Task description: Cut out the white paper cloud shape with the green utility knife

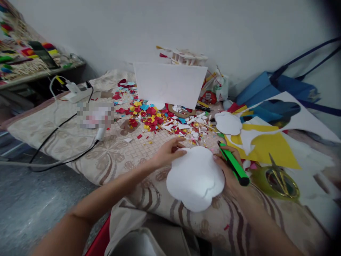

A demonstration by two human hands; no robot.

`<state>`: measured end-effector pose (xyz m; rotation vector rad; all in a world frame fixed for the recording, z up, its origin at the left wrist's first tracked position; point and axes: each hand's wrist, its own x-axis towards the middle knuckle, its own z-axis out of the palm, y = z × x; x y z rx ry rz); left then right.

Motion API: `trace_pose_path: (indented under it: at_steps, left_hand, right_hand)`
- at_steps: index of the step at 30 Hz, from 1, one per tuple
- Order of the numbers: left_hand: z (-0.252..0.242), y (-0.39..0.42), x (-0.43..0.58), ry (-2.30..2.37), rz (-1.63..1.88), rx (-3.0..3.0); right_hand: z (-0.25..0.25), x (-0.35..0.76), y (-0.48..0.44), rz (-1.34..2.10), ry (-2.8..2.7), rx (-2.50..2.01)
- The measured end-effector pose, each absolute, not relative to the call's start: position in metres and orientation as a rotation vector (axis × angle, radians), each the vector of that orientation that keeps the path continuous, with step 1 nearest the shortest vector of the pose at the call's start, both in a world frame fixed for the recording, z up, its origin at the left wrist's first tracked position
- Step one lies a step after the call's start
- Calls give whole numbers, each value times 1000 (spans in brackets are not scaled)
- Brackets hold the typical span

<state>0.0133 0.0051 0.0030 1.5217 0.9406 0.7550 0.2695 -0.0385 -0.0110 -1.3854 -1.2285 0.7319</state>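
Note:
A white flower-shaped cutout (194, 177) with a scalloped edge is between my two hands, near the table's front edge. The rim of another layer shows along its lower right side. My left hand (170, 152) pinches its upper left edge, thumb on top. At the right edge, the fingers of my right hand (226, 167) touch the cutout while that hand also grips a green and black utility knife (234, 165). A second white scalloped cutout (228, 123) lies beyond my right hand. Scissors (279, 177) rest on a roll of tape (289, 188) to the right.
Red, yellow, blue and white scraps (151, 119) cover the table's middle. Behind them leans a white board (170, 83). Yellow sheets (282, 149) and a cut-out white sheet (311, 117) lie right, near a blue bag (255, 89). Cables (66, 121) and a power strip (77, 93) are left.

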Motion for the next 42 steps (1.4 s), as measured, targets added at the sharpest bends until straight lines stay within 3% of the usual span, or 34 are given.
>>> trace_pose_path:
  at_steps: [6,20,42]
  left_hand:
    - [-3,43,28,854,554,1315]
    - [-15,25,25,960,440,1157]
    - [-13,31,26,1171,767,861]
  right_hand:
    - [-4,257,-38,790,-1164,-1367]
    - [-23,254,-49,1094,-1038,-1357]
    - [-22,254,-47,1041,-899,-1319]
